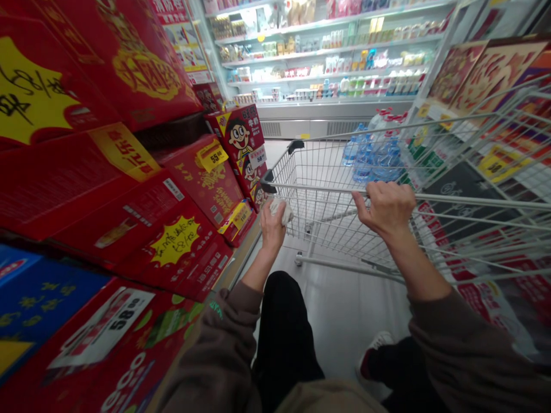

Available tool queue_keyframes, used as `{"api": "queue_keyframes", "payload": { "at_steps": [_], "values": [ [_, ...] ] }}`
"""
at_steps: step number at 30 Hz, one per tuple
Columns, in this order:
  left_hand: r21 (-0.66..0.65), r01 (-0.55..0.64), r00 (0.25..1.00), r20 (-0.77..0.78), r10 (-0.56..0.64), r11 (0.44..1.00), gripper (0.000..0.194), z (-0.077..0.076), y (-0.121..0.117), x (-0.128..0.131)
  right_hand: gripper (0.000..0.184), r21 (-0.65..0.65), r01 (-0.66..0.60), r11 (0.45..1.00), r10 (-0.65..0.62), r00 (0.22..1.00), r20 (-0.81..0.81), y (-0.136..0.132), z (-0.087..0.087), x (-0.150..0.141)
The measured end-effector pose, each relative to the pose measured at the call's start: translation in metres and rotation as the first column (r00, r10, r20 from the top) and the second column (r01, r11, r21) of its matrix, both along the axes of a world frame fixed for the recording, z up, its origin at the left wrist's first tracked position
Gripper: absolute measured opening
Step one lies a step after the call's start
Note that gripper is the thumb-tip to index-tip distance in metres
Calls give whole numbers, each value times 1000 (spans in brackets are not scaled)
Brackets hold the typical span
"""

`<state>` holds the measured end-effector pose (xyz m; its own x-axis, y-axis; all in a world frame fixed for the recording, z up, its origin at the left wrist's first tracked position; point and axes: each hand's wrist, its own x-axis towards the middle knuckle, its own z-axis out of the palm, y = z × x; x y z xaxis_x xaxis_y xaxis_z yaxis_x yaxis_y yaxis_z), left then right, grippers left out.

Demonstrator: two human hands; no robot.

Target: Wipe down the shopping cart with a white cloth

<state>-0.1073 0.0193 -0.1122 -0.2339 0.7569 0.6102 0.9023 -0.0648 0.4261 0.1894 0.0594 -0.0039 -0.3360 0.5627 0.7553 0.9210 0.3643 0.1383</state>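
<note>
Right hand (390,211): fingers curled tight over top rail of shopping cart (340,190); wire basket spreads both sides of and below them. Left hand (272,222): fingers bent around crumpled white wad (284,214), next to cart's black-capped corner; contact with cart, can't tell. Red boxes (202,183) left of left fingers, bottled water (365,158) beyond right fingers.

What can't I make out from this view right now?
In the head view:
Crumpled white item: the left hand partly covers it, so its identity is unclear.
Right hand: its fingertips, thumb aside, curl out of sight at the cart rail.
Shopping cart: one end is cut off by the right edge.
Refrigerated display: product labels are too small and blurred.
</note>
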Motion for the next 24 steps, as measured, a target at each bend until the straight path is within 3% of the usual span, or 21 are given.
{"api": "queue_keyframes", "payload": {
  "at_steps": [3,9,14,17,21,24],
  "values": [
    [22,-16,1000,22,16,1000,58,-1,5,1,41,-10,0,1000,0,1000,-3,0,0,1],
    [-172,-29,999,-38,22,985,58,-6,-2,6,46,-22,-10,1000,9,1000,-24,1,-2,1],
    [16,-14,1000,-2,14,1000,66,4,0,11,47,-39,-14,999,12,999,-42,1,-2,1],
    [34,-28,999,38,27,999,69,-6,7,15,49,-38,-15,999,13,999,-44,0,-2,1],
    [-51,-47,999,11,47,998,66,-26,7,14,49,-61,-22,998,19,999,-51,-1,-1,1],
    [-74,-46,999,-7,45,996,65,-26,1,13,50,-69,-19,997,16,999,-45,-1,-1,1]
  ]
}}
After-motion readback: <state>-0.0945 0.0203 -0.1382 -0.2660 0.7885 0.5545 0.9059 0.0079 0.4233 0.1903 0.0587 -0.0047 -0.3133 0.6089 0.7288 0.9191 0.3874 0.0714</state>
